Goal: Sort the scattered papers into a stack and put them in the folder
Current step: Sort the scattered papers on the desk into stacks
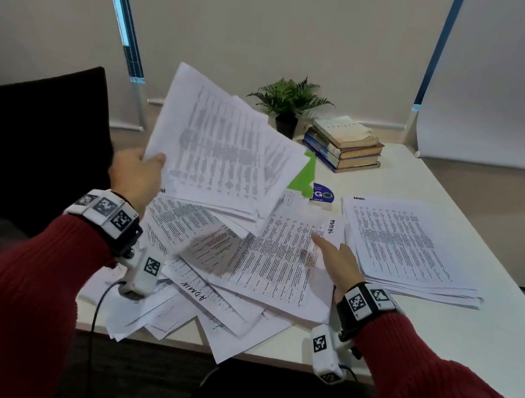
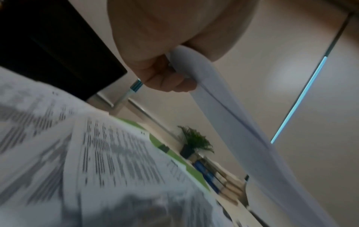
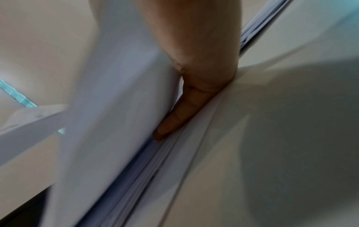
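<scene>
At far left, a black chair (image 1: 39,133) sits beside the white worktop (image 1: 439,339). Left hand (image 1: 135,174) is raised above the worktop, thumb and curled fingers pinching the corner of a held bundle of sheets (image 1: 223,154); the left wrist view shows the paper edge clamped in the curled fingers (image 2: 170,83), blurred. Below it, the scattered papers (image 1: 222,282) lie overlapping across the near middle of the worktop, some hanging past the front edge, a few marked "ADMIN". A green folder (image 1: 304,178) shows behind the pile, mostly covered by sheets, a round blue sticker (image 1: 322,195) just beside it. Right hand (image 1: 336,258) lies with fingers extended on the top sheet of the pile, holding nothing; right wrist view is blurred, a straight finger (image 3: 182,113) between paper layers. Right of that hand, a neater stack (image 1: 409,247) lies flat. At the back, a potted plant (image 1: 288,106) touches a pile of books (image 1: 345,145).
</scene>
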Demonstrator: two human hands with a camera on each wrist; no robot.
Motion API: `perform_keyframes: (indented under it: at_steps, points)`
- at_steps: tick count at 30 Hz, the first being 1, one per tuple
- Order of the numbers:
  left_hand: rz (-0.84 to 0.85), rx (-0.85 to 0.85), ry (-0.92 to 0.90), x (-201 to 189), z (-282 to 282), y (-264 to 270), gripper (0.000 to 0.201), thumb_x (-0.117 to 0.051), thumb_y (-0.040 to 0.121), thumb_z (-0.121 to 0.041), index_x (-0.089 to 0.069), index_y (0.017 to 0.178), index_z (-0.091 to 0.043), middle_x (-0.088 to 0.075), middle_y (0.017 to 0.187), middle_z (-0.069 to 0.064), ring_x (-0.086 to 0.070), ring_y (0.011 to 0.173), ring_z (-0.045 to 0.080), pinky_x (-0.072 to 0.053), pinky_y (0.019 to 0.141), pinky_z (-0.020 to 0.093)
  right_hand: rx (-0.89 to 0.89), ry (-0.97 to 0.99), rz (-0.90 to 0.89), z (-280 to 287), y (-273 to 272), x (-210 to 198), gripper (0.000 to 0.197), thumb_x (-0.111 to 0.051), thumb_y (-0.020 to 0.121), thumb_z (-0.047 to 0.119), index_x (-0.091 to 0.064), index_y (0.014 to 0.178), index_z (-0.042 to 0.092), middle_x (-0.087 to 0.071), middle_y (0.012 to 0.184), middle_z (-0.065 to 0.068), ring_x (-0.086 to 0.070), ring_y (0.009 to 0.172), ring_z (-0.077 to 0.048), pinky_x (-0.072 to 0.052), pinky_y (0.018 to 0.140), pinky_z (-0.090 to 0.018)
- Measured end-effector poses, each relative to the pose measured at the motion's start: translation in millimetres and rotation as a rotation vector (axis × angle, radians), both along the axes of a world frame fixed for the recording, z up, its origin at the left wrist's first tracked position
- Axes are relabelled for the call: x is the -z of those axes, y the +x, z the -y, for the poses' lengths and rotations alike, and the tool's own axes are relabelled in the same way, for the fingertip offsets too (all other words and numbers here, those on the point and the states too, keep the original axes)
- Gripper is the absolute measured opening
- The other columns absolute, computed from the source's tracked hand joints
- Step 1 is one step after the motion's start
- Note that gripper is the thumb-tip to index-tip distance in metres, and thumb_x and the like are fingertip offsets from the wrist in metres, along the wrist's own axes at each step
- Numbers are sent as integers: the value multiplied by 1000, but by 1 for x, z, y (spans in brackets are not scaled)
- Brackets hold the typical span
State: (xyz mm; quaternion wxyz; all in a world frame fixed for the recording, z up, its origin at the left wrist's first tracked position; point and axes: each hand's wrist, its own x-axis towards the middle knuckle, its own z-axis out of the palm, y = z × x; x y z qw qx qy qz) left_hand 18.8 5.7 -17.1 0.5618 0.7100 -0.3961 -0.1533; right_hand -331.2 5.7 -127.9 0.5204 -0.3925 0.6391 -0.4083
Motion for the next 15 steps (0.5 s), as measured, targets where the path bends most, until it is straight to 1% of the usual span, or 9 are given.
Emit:
perform_keyframes:
  at_steps: [3,4,6,7,8,10,11,13,15]
  points:
    - [-53,89,100,34,-1,-29,30,-68,99,-27,-75,120,-7,-77,107,11,-73,91,31,-63,84,42,25,10,35,2,1,-5,110,-49,87,84,-23,167,12,-25,173,-8,-28,158,-30,-27,124,-48]
    - [-70,112,129,46,-1,-36,28,-67,99,-28,-75,116,-7,-77,107,12,-72,86,30,-62,78,39,29,10,12,2,2,-6,114,-42,84,91,-29,165,12,-32,170,-9,-35,154,-31,-30,121,-46]
    - [-87,168,187,64,-5,-53,22,-66,101,-25,-75,107,-5,-75,98,12,-66,72,26,-54,61,30,15,12,-29,2,0,-6,116,-37,76,98,-49,149,8,-52,149,-10,-57,127,-28,-38,103,-40]
    - [-78,198,217,72,-8,-61,21,-65,102,-24,-75,102,-6,-74,92,10,-66,71,26,-52,58,29,30,-8,-22,3,0,-3,100,-47,78,93,-53,137,13,-56,134,-7,-61,112,-25,-39,98,-37]
    - [-47,225,243,79,-11,-66,22,-64,103,-25,-75,96,-7,-73,87,9,-67,71,29,-52,60,31,54,-30,-1,2,-1,0,80,-62,87,75,-54,138,14,-59,132,-4,-62,110,-23,-43,101,-37]
    - [111,260,289,86,-18,-71,33,-61,103,-29,-69,76,-11,-66,70,6,-63,67,30,-46,63,33,76,-36,32,5,0,9,53,-75,94,25,-55,140,7,-66,137,-8,-65,121,-29,-50,109,-44]
    - [200,252,304,85,-21,-71,40,-57,104,-31,-60,69,-12,-60,63,6,-57,62,29,-41,62,33,88,-37,8,5,0,11,49,-73,94,11,-56,140,5,-68,135,-11,-66,122,-31,-50,109,-45]
    - [334,196,319,75,-25,-66,45,-49,107,-31,-51,66,-13,-55,62,6,-51,58,26,-36,60,33,98,-48,-15,7,1,14,44,-67,94,1,-57,137,4,-69,128,-12,-66,119,-33,-53,104,-42]
    - [344,165,289,64,-21,-55,45,-47,108,-27,-47,65,-12,-52,62,8,-48,58,23,-34,61,35,70,-57,-1,9,1,16,42,-61,94,-3,-60,135,4,-70,127,-11,-67,115,-31,-53,96,-37]
